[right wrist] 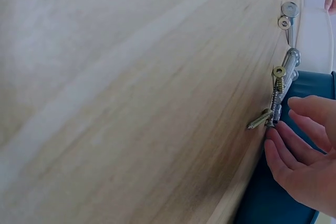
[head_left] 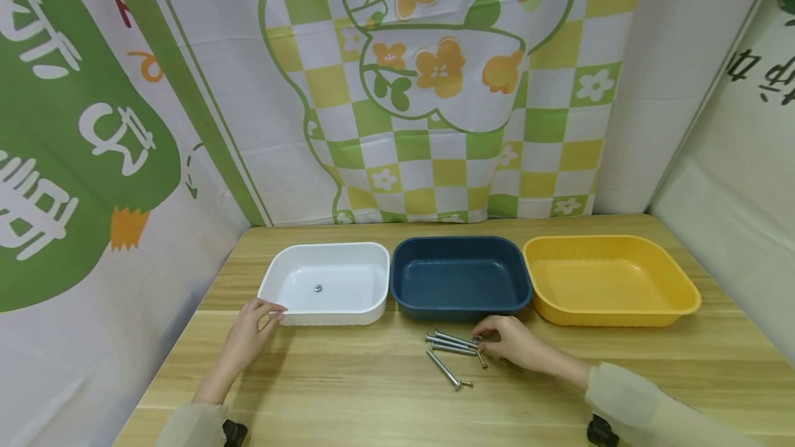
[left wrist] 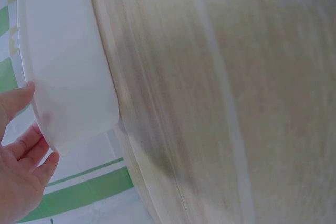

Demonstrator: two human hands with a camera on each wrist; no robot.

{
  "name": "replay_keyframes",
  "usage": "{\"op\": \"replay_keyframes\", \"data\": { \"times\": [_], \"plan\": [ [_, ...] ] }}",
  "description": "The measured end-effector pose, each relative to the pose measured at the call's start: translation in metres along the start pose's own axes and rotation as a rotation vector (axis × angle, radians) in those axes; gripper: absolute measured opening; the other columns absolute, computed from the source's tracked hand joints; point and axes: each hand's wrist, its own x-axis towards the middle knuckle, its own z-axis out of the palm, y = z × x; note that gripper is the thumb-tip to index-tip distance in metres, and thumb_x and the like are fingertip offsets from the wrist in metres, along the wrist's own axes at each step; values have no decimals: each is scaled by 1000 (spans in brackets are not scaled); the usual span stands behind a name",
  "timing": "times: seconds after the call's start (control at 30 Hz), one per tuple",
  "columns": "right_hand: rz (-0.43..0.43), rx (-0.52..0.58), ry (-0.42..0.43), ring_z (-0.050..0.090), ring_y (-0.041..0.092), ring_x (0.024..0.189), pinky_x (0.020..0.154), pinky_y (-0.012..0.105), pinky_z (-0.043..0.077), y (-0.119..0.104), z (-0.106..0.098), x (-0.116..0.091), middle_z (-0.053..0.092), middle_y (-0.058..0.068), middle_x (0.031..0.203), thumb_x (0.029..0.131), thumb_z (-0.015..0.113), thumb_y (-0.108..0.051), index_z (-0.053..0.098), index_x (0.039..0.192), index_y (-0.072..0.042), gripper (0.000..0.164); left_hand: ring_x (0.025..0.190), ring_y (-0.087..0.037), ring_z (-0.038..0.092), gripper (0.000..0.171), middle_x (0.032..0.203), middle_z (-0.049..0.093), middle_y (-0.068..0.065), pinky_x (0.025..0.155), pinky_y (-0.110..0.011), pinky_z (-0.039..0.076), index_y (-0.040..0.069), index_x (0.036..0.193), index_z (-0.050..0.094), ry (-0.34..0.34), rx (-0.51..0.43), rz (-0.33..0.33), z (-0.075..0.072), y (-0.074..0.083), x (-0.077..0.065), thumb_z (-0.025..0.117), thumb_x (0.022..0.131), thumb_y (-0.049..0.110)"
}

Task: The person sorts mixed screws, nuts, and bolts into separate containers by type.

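the left hand (head_left: 250,330) pinches a white, rounded-rectangular plastic tray (head_left: 335,319) at seven o'clock, apparently steadying it, while the right hand (head_left: 512,343), thumb parted from loosely curved fingers, apparently leaving room for hardware, nears long silvery metal bolts (head_left: 452,343) at its nine o'clock.

The white tray (head_left: 329,318), blue tray (head_left: 459,313) and yellow tray (head_left: 615,318) look like smooth plastic with a soft gloss. The bolts (head_left: 443,368) are shiny silvery metal, the screws (head_left: 466,383) brassy metal. The table (head_left: 310,392) shows smooth wood grain; backdrop (head_left: 298,178) and sleeves (head_left: 627,392) look like matt cloth.
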Motion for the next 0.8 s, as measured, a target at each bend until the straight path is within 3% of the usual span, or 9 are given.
{"op": "replay_keyframes", "data": {
  "times": [0.8],
  "plan": [
    [31, -95, 128, 52, 15, 66, 59, 23, 42, 2, 13, 2, 57, 3, 75, 66, 65, 5, 67, 79, 0, 14, 84, -29, 51, 11, 84, 55, -8, 70, -45, 43, 5, 85, 66, 19, -3, 13, 1, 0, 0, 66, 75, 0]
  ]
}}
